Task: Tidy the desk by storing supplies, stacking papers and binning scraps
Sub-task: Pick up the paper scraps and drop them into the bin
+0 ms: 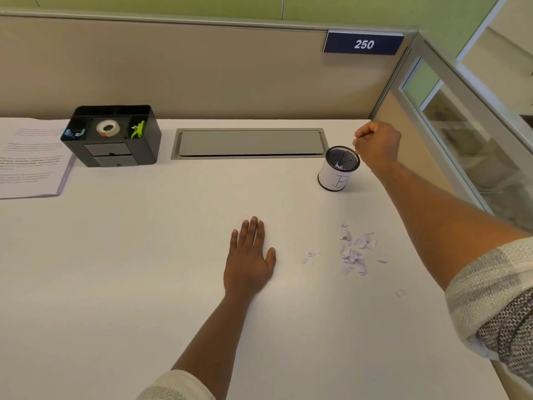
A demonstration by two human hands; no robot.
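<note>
A black mesh cup (339, 168) wrapped in white paper stands at the far right of the white desk (144, 269), with pale scraps inside it. My right hand (376, 144) hovers just right of its rim, fingers curled into a fist; whether it holds a scrap is hidden. My left hand (249, 255) lies flat on the desk, fingers straight. A scatter of lilac paper scraps (353, 252) lies to the right of that hand. A stack of printed papers (28, 157) sits at the far left beside a black desk organiser (112, 135) holding a tape roll (108, 128) and clips.
A grey cable flap (249, 143) is set into the desk at the back. Beige partition walls close the back and right sides, with a "250" sign (363, 44) on top. One stray scrap (400, 292) lies near my right forearm.
</note>
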